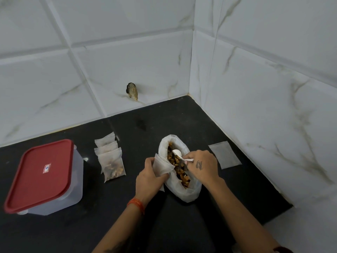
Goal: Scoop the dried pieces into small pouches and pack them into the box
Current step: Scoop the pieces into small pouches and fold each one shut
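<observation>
Glossy black stone counter (127, 207), translucent plastic box (73, 179), thin papery pouches (111, 161).

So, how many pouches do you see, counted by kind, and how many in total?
Filled pouches in the row: 3
Pouch held by the left hand: 1
Flat empty pouch at the right: 1
Total: 5

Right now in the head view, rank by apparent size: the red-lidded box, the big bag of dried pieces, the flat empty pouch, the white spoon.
1. red-lidded box
2. big bag of dried pieces
3. flat empty pouch
4. white spoon
</observation>
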The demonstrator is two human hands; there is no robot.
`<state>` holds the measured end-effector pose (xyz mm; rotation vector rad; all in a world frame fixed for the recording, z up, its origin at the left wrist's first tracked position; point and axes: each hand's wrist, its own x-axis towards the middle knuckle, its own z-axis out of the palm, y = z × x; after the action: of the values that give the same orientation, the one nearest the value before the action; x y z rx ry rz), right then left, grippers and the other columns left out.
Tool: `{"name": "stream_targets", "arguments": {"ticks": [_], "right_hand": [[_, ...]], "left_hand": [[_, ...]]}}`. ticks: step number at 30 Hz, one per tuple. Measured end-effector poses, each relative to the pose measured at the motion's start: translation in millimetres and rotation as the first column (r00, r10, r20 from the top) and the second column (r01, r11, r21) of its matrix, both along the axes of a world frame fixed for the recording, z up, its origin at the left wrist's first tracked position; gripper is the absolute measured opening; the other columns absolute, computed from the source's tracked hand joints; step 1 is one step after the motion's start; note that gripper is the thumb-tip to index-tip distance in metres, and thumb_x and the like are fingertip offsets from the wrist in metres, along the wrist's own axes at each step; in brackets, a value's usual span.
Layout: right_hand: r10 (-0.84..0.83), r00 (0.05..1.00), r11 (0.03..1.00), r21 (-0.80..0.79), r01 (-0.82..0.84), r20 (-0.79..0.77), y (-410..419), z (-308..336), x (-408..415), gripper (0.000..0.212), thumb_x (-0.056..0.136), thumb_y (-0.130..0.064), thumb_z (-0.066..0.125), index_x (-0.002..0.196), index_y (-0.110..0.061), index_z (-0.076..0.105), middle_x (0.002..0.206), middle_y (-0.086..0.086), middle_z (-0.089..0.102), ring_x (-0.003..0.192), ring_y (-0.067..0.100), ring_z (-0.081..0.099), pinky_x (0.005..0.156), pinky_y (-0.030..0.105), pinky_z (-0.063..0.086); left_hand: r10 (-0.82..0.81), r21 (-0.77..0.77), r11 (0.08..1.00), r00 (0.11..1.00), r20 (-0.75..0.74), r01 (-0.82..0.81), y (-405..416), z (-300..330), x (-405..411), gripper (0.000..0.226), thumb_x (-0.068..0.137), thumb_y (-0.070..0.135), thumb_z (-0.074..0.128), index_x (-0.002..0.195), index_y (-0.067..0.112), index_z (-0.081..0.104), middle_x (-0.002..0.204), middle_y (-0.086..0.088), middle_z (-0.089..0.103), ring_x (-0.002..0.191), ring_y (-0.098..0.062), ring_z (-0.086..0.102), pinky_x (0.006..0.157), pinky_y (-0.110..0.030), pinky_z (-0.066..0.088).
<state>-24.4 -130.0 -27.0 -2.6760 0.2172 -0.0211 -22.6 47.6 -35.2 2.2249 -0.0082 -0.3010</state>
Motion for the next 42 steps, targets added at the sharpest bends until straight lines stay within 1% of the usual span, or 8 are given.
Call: {"name": "stream_targets", "arguments": {"ticks": [6, 10, 12, 14, 16, 22, 38, 42], "right_hand": [[-0.052, 0.992, 0.948, 0.306, 0.087, -0.119, -1.2, -2.8, 4.9, 0.021, 0.086, -0.018, 0.064, 0.098, -0.033, 0.073, 0.08, -0.008, 0.073, 0.067, 0.009, 0.068, 0.072, 0.025, 0.054], [-0.081, 0.962, 0.761, 0.607, 0.23, -0.262, -9.1, 2.7, 9.6, 0.023, 0.08, -0.003, 0.068, 0.082, -0.025, 0.076, 0.072, -0.001, 0.074, 0.065, 0.021, 0.071, 0.072, 0.03, 0.058], [-0.071, 0.946, 0.651, 0.704, 0.285, -0.317, -13.1, 6.2, 10.3, 0.021, 0.079, 0.002, 0.066, 0.085, -0.015, 0.076, 0.072, 0.005, 0.074, 0.064, 0.024, 0.07, 0.057, 0.023, 0.056], [-0.046, 0.925, 0.6, 0.73, 0.328, -0.378, -15.9, 9.3, 10.6, 0.02, 0.08, 0.003, 0.064, 0.09, -0.01, 0.075, 0.075, 0.007, 0.074, 0.055, 0.015, 0.066, 0.041, 0.014, 0.04], [-0.026, 0.896, 0.547, 0.744, 0.384, -0.443, -19.2, 7.9, 12.7, 0.018, 0.081, 0.003, 0.063, 0.088, -0.011, 0.073, 0.077, 0.007, 0.075, 0.052, 0.01, 0.064, 0.039, 0.012, 0.031], [-0.01, 0.805, 0.311, 0.763, 0.567, -0.594, -25.5, -4.7, 20.0, 0.02, 0.088, 0.002, 0.055, 0.098, -0.007, 0.07, 0.078, 0.009, 0.074, 0.048, 0.007, 0.062, 0.034, 0.009, 0.03], [-0.112, 0.846, 0.284, 0.799, 0.53, -0.522, -28.9, 9.4, 0.4, 0.016, 0.088, -0.003, 0.058, 0.093, -0.011, 0.07, 0.082, 0.005, 0.075, 0.059, 0.006, 0.063, 0.045, 0.012, 0.036], [-0.111, 0.875, 0.267, 0.834, 0.483, -0.471, -30.7, 20.2, -4.7, 0.018, 0.088, -0.005, 0.057, 0.098, -0.012, 0.07, 0.086, 0.004, 0.075, 0.058, 0.006, 0.062, 0.049, 0.013, 0.038]], "left_hand": [[-0.004, -0.107, 0.994, 0.996, -0.089, -0.006, -1.8, -1.9, 6.8, 0.061, 0.079, 0.02, 0.072, 0.128, 0.025, 0.036, 0.11, 0.009, 0.052, 0.099, -0.01, 0.053, 0.084, -0.027, 0.044], [0.014, -0.216, 0.975, 0.992, -0.129, -0.042, -3.1, -4.3, 7.6, 0.054, 0.079, 0.016, 0.072, 0.116, 0.033, 0.037, 0.105, 0.01, 0.058, 0.091, -0.004, 0.057, 0.076, -0.022, 0.046], [0.02, -0.277, 0.959, 0.99, -0.139, -0.059, -4.2, -5.1, 7.1, 0.054, 0.079, 0.013, 0.072, 0.116, 0.032, 0.039, 0.102, 0.012, 0.06, 0.091, -0.003, 0.058, 0.071, -0.019, 0.047], [0.019, -0.319, 0.945, 0.99, -0.143, -0.064, -5.3, -6.1, 6.7, 0.055, 0.079, 0.011, 0.072, 0.12, 0.03, 0.04, 0.101, 0.012, 0.062, 0.093, -0.005, 0.06, 0.071, -0.02, 0.049], [0.012, -0.341, 0.938, 0.99, -0.139, -0.059, -5.8, -6.8, 6.1, 0.055, 0.079, 0.01, 0.071, 0.121, 0.029, 0.04, 0.101, 0.011, 0.064, 0.095, -0.006, 0.061, 0.074, -0.022, 0.05], [-0.004, -0.356, 0.933, 0.992, -0.129, -0.042, -3.7, -6.6, 6.1, 0.055, 0.08, 0.012, 0.071, 0.12, 0.032, 0.039, 0.105, 0.012, 0.062, 0.097, -0.006, 0.06, 0.076, -0.022, 0.051], [-0.012, -0.348, 0.938, 1.0, -0.027, 0.002, 2.8, -2.0, 2.1, 0.06, 0.076, 0.024, 0.076, 0.12, 0.036, 0.037, 0.112, 0.017, 0.049, 0.106, -0.007, 0.051, 0.086, -0.023, 0.046], [-0.026, -0.346, 0.938, 1.0, -0.009, 0.022, 3.2, 1.5, 2.0, 0.061, 0.076, 0.026, 0.076, 0.12, 0.038, 0.036, 0.112, 0.018, 0.048, 0.107, -0.006, 0.05, 0.08, -0.017, 0.044]]}}
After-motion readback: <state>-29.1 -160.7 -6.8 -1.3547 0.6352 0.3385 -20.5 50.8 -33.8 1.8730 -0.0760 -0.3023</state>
